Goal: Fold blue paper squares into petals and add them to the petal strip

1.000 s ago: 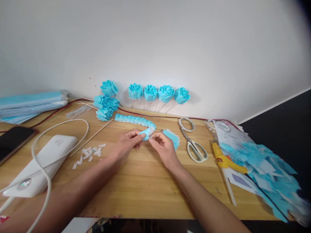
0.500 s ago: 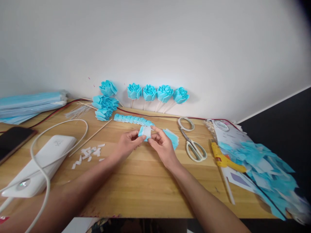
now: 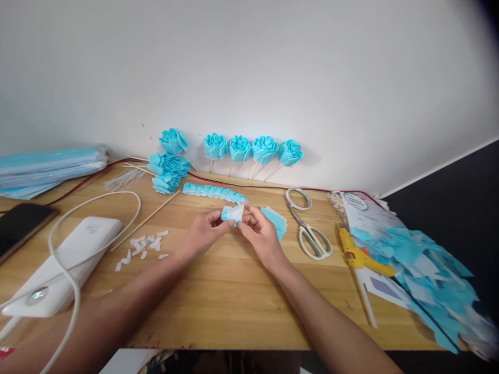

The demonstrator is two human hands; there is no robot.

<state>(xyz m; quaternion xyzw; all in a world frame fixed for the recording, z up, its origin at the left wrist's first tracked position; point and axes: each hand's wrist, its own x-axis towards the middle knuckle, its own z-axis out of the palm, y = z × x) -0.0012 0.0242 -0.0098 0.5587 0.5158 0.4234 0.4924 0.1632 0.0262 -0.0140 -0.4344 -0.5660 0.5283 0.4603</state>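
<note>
A small light blue and white piece of material (image 3: pixel 234 213) is pinched between both hands at the middle of the table. My left hand (image 3: pixel 206 228) grips its left side with thumb and fingers. On its right side are the closed fingers of my right hand (image 3: pixel 259 231). Just behind lies a row of folded blue pieces (image 3: pixel 214 191). Flat blue pieces (image 3: pixel 276 221) lie beside my right hand, partly hidden by it.
Blue flowers on sticks (image 3: pixel 239 149) lean on the wall. Scissors (image 3: pixel 315 241), a tape roll (image 3: pixel 299 199), a yellow glue gun (image 3: pixel 362 257) and a blue pile (image 3: pixel 424 270) are on the right; white scraps (image 3: pixel 146 244), a power bank (image 3: pixel 64 265) and a phone (image 3: pixel 23 226) on the left.
The top of the small piece has come down, so it looks shorter and more folded between my fingers. Both hands have stayed almost in place.
</note>
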